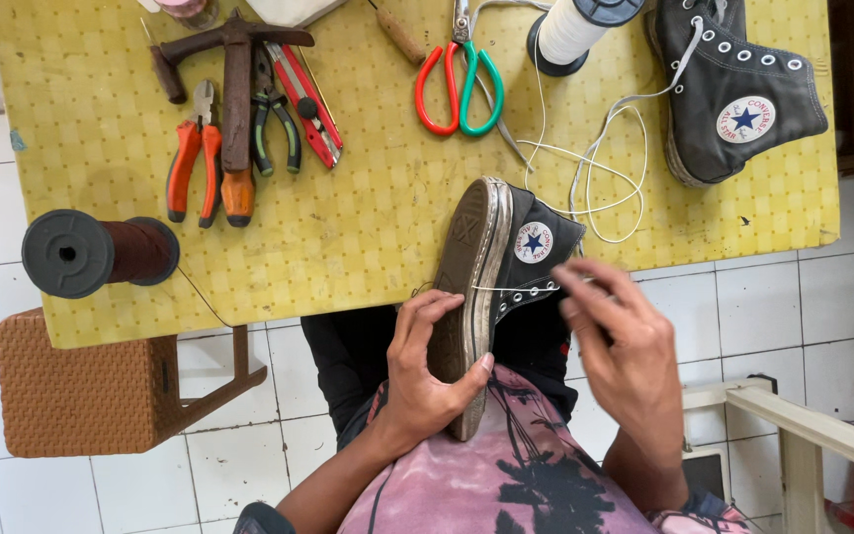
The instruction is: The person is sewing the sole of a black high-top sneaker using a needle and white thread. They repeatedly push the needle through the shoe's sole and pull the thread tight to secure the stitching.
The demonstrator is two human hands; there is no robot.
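Left hand (427, 371): wrapped around the sole of the black high-top sneaker (491, 287), thumb on the sole's edge, gripping firmly.
Right hand (625, 351): fingers pinched on a taut white thread (516, 289) running from the sole's edge.
Sneaker position: held on edge over the lap, toe resting against the yellow table (368, 227).
Technique advised: keep the thread tight and level; brace the shoe against table and thigh; seat the stitch flush in the sole's side.
Nearby: white thread spool (570, 30), scissors (462, 84), second sneaker (733, 89), pliers (195, 163).
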